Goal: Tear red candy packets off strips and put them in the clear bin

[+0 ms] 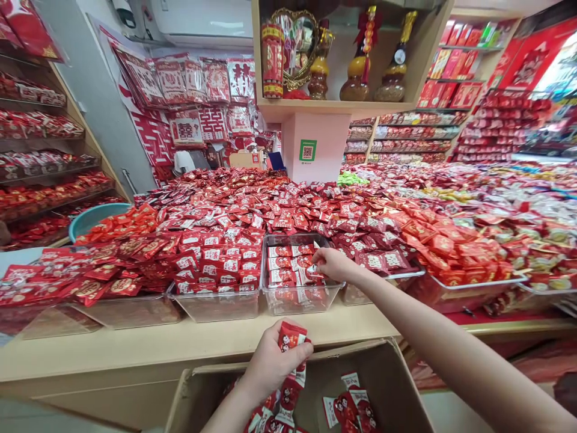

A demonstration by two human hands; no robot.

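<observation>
My left hand (274, 358) is closed around a few red-and-white candy packets (292, 337), held above an open cardboard box (378, 367). More packets (349, 409) of the same look lie inside that box. Reaching forward, my right hand (332, 263) is over the right side of a clear plastic bin (301, 299). Its fingers are pinched on a candy packet (312, 270) at the bin's right edge. Rows of red-and-white packets (280, 263) lie in this bin, lower than the heaps on either side.
Clear bins heaped with red packets (220, 258) line the counter (216, 337). To the right are dark red packets (376, 255) and orange-red ones (451, 246). A turquoise basin (85, 221) stands at the left. A shelf with bottles (356, 108) overhangs the back.
</observation>
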